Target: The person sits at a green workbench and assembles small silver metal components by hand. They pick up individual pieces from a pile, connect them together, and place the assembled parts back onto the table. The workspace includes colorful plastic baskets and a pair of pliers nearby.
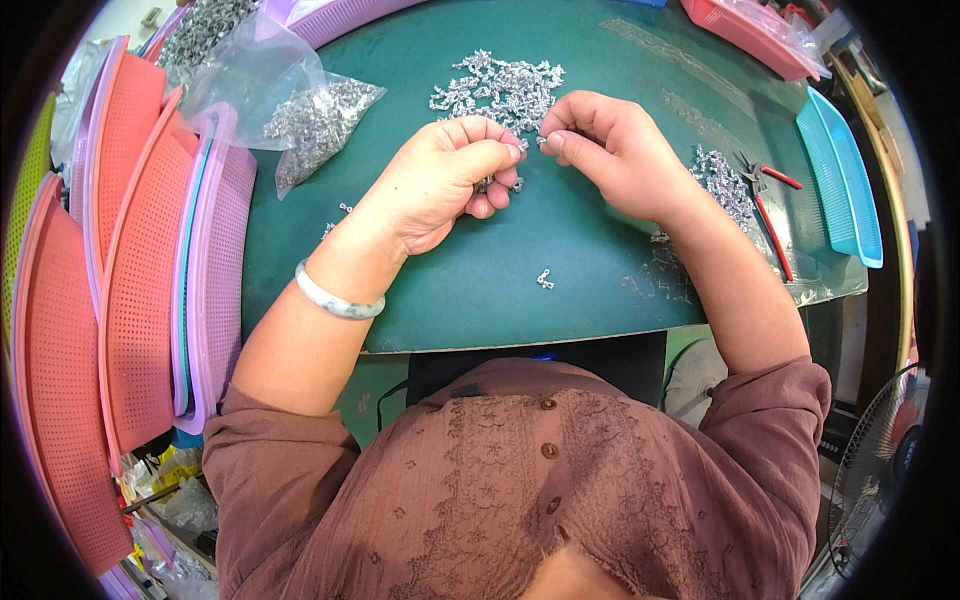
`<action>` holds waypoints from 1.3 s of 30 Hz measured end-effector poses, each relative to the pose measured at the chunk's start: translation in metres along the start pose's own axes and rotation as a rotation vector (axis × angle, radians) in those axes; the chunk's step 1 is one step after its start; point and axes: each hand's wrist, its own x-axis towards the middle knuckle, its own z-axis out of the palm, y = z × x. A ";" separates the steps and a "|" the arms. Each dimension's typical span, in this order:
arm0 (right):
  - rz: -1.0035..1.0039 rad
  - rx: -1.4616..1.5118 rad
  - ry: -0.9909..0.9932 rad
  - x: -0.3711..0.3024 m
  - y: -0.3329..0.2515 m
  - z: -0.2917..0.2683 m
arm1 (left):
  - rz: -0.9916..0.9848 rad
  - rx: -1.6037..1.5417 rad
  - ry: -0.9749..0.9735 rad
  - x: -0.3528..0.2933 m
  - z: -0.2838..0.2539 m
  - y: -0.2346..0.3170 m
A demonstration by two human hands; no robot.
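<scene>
My left hand (455,175) is closed, with a bangle on its wrist; thumb and forefinger pinch a small silvery metal part (522,146), and more such parts show under its curled fingers. Close beside it my right hand (615,150) also pinches, its fingertips at a tiny silvery piece mostly hidden by them. Just beyond both hands lies a loose pile of small metal parts (500,88) on the green tabletop (440,290). One small cluster of parts (544,279) rests by itself nearer the front edge.
Left of the table stand stacked pink and purple perforated baskets (150,270). A clear plastic bag (325,120) of metal parts lies at the back left. On the right are another pile (722,185), red-handled pliers (770,220), a turquoise tray (840,175) and a fan (875,470).
</scene>
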 end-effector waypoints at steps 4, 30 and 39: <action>0.104 0.172 -0.005 0.000 -0.004 -0.001 | -0.009 -0.055 0.000 0.000 0.000 -0.001; -0.101 0.251 0.040 -0.003 -0.007 0.006 | -0.068 -0.123 -0.017 0.001 0.004 -0.001; -0.144 0.166 0.056 -0.003 -0.007 0.007 | -0.068 -0.137 -0.031 0.000 0.003 0.000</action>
